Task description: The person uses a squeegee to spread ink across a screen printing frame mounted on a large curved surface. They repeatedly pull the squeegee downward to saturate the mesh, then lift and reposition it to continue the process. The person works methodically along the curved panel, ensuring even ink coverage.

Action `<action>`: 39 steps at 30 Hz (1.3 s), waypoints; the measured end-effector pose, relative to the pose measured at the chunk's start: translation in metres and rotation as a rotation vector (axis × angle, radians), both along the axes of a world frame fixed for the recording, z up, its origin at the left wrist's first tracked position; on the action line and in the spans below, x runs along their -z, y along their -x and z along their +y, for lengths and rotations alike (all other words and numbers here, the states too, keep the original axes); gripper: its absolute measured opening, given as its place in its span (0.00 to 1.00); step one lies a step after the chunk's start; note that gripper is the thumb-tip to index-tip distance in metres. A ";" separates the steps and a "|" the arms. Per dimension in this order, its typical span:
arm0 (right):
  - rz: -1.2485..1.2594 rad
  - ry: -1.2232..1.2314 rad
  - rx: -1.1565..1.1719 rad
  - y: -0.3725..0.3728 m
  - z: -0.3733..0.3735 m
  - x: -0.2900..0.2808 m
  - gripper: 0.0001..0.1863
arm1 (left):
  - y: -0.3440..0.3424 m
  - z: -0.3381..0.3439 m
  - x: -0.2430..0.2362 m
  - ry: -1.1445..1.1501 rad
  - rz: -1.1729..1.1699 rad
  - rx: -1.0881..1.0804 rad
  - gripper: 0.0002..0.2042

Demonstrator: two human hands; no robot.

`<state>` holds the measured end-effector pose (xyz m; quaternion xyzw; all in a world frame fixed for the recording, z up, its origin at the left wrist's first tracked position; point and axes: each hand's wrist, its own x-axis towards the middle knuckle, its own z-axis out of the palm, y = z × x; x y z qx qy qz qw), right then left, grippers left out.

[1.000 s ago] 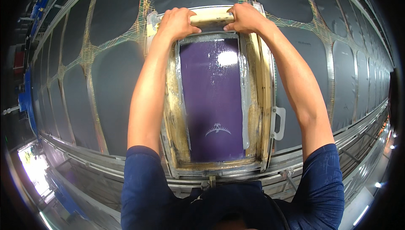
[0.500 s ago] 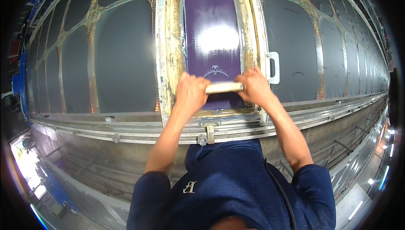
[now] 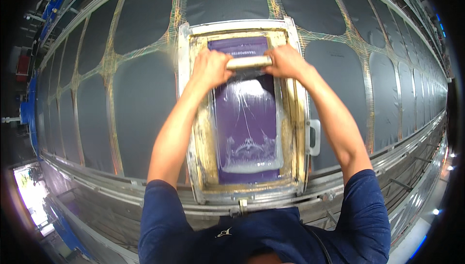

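Observation:
Both of my hands grip a squeegee (image 3: 249, 63) with a pale handle, laid across the far part of a screen-printing frame. My left hand (image 3: 211, 68) is wrapped round its left end and my right hand (image 3: 286, 62) round its right end. Inside the frame (image 3: 199, 118), whose inner border is yellowed and stained, lies a purple mesh (image 3: 242, 133) with glossy wet ink on it. A pale crown-like arc shows near its close end, and lettering at the far end is partly covered by the squeegee.
Dark grey fabric panels (image 3: 145, 104) with coloured stitched edges spread left and right under the frame. A white handle (image 3: 314, 137) juts from the frame's right side. Metal rails (image 3: 339, 191) run along the table's near edge, against my body.
My hands have pushed the squeegee away from me, from the near end of the mesh to the far end. Ink streaks now lie behind it. The whole scene sits lower in view.

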<state>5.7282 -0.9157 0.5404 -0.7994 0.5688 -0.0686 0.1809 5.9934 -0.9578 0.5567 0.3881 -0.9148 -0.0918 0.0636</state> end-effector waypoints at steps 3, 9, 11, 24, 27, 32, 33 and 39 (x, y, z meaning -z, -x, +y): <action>-0.001 -0.014 0.024 0.015 -0.079 0.001 0.21 | 0.019 -0.079 0.000 0.079 -0.022 -0.017 0.20; -0.121 -0.138 0.049 0.027 -0.140 0.014 0.20 | 0.032 -0.137 0.005 -0.080 -0.041 -0.089 0.22; -0.195 -0.176 0.083 0.027 -0.140 0.019 0.22 | 0.032 -0.138 0.008 -0.092 -0.060 -0.083 0.26; -0.156 -0.114 0.017 -0.015 0.090 0.006 0.19 | -0.011 0.088 0.014 -0.080 0.086 0.013 0.13; -0.209 -0.066 -0.013 -0.035 0.184 0.003 0.11 | -0.030 0.184 0.012 -0.141 0.155 -0.008 0.09; -0.122 -0.056 -0.012 -0.068 0.307 -0.008 0.15 | -0.059 0.311 0.009 -0.079 0.167 -0.044 0.10; -0.176 -0.008 -0.024 -0.067 0.317 -0.010 0.18 | -0.060 0.321 0.010 -0.023 0.197 -0.037 0.10; -0.219 0.439 0.677 0.013 0.270 0.029 0.21 | -0.060 0.334 0.012 0.003 0.004 -0.086 0.14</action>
